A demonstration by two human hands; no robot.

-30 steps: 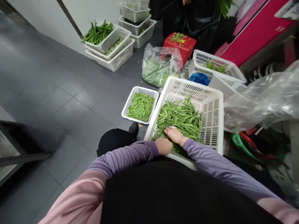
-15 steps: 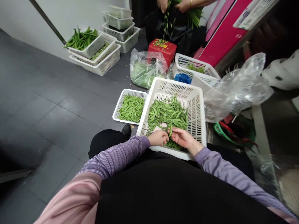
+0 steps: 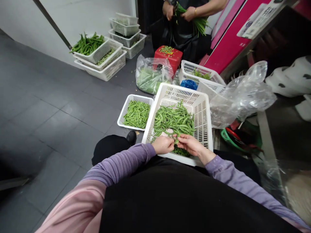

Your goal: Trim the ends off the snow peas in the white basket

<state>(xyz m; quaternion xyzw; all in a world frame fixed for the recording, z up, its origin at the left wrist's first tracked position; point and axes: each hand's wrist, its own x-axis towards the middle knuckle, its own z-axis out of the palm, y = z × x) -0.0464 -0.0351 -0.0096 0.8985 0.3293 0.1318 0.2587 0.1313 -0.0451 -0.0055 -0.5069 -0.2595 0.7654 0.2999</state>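
Well, both bare hands close together just inside the near rim of a large white slotted plastic basket [image 3: 204, 129], left hand [image 3: 163, 144] and right hand [image 3: 191, 145] almost touching. Narrow pinch in each grip, fingertips closed from both sides on a single green pea pod [image 3: 176, 139]. Right below and beyond, a loose heap of pea pods [image 3: 172, 121] on the basket floor, with darker leafy scraps [image 3: 181, 151] by the near wall. Basket slanted across the lap, its near rim against a black apron [image 3: 170, 200]; striped purple sleeves [image 3: 119, 166] on both forearms.

To the left, a small white basket [image 3: 123, 111] full of pea pods on the grey tile floor [image 3: 60, 129], beside a black shoe [image 3: 131, 137]. Farther left, stacked white baskets [image 3: 102, 72] with long green beans [image 3: 87, 44] on top. Far off, a red box [image 3: 167, 55] speckled with chopped bits, next to a clear plastic bag of greens [image 3: 148, 77]. To the right, a crumpled clear plastic bag [image 3: 240, 100], a blue bag [image 3: 189, 84] and a pink cabinet [image 3: 230, 42]. At the far edge, a co-worker's hands [image 3: 189, 13] around a bunch of green stems [image 3: 198, 22].
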